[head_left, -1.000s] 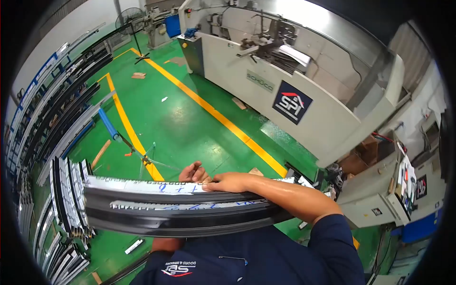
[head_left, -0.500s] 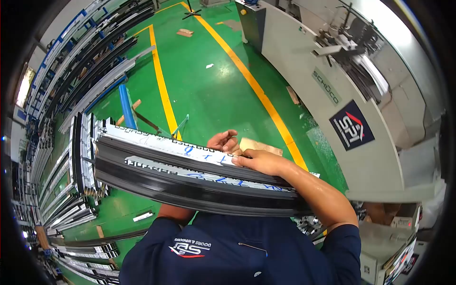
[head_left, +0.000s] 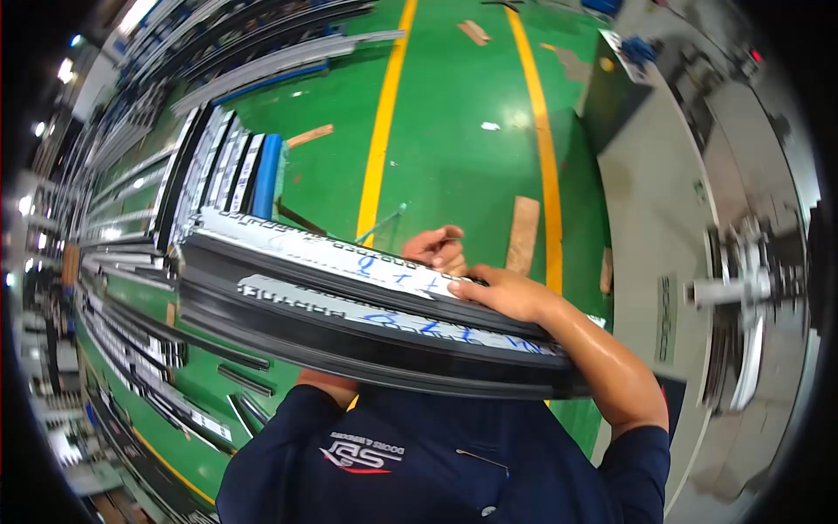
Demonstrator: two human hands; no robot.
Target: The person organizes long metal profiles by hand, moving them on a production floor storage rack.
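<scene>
Two long dark window profiles (head_left: 419,354) lie side by side across my chest. White printed film with blue handwritten marks covers strips of them. My right hand (head_left: 506,295) grips the far profile from above, its thumb on the film and its fingers over the far edge. My left arm passes beneath the profiles. Beyond their far edge my left hand (head_left: 436,248) shows, with its fingers curled upward; the palm and its contact with the profiles are partly hidden.
Racks of long profiles (head_left: 262,44) stand at upper left, with stacked, film-covered profiles (head_left: 218,166) below them. A blue post (head_left: 267,175) rises beside these. A large grey machine (head_left: 650,175) borders the right. Wooden pieces (head_left: 523,234) lie on the green floor, between yellow lines.
My view has turned left and moved forward: the floor lines and racks have shifted right, and the machine's label sits lower. Both hands stay with the profiles.
</scene>
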